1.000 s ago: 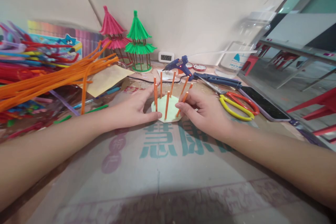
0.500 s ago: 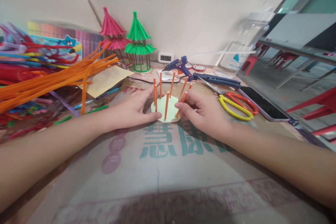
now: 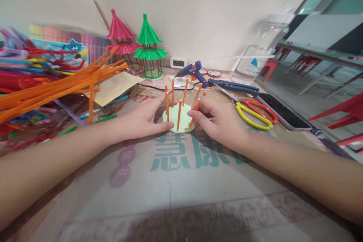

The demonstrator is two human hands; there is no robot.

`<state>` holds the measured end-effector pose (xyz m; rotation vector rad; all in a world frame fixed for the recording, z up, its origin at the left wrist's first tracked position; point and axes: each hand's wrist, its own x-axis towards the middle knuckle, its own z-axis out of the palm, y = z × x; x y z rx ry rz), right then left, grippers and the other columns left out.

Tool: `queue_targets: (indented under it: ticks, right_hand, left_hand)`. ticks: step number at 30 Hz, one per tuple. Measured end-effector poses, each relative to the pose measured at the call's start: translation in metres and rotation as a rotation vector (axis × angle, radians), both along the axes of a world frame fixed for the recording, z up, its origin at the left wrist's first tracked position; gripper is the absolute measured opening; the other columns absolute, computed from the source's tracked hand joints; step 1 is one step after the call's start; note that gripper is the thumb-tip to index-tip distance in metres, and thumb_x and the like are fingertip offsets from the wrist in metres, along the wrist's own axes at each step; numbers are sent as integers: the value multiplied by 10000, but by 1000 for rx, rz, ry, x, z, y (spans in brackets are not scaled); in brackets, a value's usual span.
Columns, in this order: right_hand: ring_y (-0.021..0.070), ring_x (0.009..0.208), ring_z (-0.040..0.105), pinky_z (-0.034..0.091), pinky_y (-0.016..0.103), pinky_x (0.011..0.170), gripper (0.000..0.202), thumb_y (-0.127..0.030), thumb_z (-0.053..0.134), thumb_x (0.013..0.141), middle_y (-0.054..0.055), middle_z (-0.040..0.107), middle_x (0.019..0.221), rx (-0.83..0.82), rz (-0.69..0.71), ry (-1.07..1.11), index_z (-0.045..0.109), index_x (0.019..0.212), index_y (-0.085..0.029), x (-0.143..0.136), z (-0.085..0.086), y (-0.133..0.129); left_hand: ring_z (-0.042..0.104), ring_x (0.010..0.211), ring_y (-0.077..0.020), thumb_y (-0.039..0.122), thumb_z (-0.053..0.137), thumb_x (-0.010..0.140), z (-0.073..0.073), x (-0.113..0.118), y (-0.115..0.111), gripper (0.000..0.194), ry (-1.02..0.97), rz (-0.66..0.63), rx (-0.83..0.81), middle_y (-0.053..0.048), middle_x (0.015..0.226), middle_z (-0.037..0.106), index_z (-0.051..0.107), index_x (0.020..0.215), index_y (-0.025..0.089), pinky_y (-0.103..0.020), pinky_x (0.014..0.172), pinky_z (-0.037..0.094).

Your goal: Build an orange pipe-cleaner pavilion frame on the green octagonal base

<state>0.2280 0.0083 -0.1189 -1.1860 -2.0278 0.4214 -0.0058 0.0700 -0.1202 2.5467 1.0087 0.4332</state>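
A pale green many-sided base (image 3: pixel 185 118) lies on the plastic-covered table, with several short orange sticks (image 3: pixel 179 115) standing up around its edge. My left hand (image 3: pixel 144 116) grips the base from the left, thumb on the near edge and fingers round the far side. At the near right edge, my right hand (image 3: pixel 217 119) pinches one orange stick (image 3: pixel 195 110) between thumb and index finger. That stick leans slightly, its foot on the base. The other fingers of my right hand are curled and partly hidden behind it.
Behind stand a green pipe-cleaner pagoda (image 3: pixel 149 49) and a pink one (image 3: pixel 120 32), with a small digital clock (image 3: pixel 178 62). A blue glue gun (image 3: pixel 195 72), scissors (image 3: pixel 255 115) and a phone (image 3: pixel 285 111) lie right. Orange pipe cleaners (image 3: pixel 56 83) pile up left.
Both hands, the base and the sticks hold nearly the same pose. The whole view has shifted very slightly.
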Motion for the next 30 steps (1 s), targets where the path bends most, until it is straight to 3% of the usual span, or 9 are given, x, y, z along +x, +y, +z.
queue_targets:
  ticks: [30]
  right_hand:
    - [129, 553, 528, 352, 275, 574, 198, -349, 518, 961, -24, 602, 634, -18, 16, -20, 524, 810, -221, -1, 1, 1]
  left_hand:
    - [329, 1498, -349, 567, 608, 848, -2, -1, 2, 887, -24, -15, 3, -109, 1638, 336, 233, 1581, 236, -530, 1237, 281]
